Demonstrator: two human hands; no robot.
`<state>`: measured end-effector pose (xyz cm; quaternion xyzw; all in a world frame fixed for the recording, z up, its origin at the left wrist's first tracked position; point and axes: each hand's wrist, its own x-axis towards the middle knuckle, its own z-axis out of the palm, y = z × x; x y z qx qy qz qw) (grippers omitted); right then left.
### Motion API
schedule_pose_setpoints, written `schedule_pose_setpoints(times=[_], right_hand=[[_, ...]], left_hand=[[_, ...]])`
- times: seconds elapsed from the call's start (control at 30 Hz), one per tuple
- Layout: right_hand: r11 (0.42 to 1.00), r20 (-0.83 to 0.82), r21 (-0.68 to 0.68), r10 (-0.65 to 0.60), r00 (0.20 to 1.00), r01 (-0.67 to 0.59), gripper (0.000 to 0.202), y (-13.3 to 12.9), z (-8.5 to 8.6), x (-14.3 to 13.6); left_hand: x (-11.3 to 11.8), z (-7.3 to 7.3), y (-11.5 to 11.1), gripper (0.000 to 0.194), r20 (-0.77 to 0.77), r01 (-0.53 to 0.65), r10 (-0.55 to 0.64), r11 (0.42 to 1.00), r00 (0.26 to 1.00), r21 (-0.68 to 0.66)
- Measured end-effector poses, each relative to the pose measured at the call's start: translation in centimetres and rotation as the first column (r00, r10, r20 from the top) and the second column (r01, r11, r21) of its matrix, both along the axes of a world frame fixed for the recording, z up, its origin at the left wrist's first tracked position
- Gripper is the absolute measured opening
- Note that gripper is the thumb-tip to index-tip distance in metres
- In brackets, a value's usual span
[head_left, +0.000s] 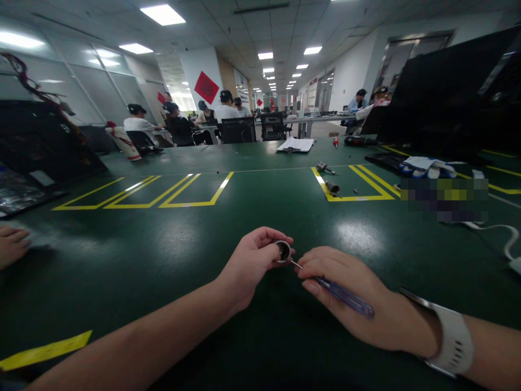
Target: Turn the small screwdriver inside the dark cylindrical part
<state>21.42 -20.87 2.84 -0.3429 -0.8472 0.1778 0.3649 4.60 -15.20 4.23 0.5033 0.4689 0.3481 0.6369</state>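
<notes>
My left hand (pixel 250 263) pinches a small round metal housing (pixel 284 251) between thumb and fingers, its open end turned toward me. Some darker parts show inside, too small to name. A screwdriver (pixel 345 297) with a translucent purple-blue handle is in my right hand (pixel 354 296), which wears a watch with a pale strap. The screwdriver's thin shaft reaches to the lower right rim of the housing; whether the tip sits in a screw I cannot tell. Both hands are just above the green table (pixel 171 293).
Within yellow tape (pixel 358 199) at right lie a metal cup-shaped part (pixel 332 188), a metal connector-like part (pixel 325 168) and tiny pieces. Farther back are a clipboard (pixel 296 144) and gloves (pixel 429 166). Another person's hand (pixel 12 245) rests at the left edge.
</notes>
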Motion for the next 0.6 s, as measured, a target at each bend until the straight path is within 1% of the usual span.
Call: schedule_pose_setpoints(times=[0.13, 0.4, 0.6], right_hand=[[1.000, -0.021, 0.007, -0.007, 1.000, 0.007, 0.015, 0.01, -0.04, 0.01], [0.999, -0.017, -0.033, -0.018, 1.000, 0.017, 0.015, 0.07, -0.19, -0.06], [0.998, -0.129, 0.002, -0.057, 0.990, 0.058, 0.013, -0.21, 0.11, 0.23]], left_hand=[[0.03, -0.06, 0.00, 0.011, -0.010, -0.015, 0.015, 1.000, 1.000, 0.008], [0.06, -0.29, 0.12, 0.012, -0.024, -0.003, 0.004, 1.000, 1.000, 0.018], [0.03, -0.33, 0.21, 0.012, -0.018, -0.018, 0.019, 1.000, 1.000, 0.025]])
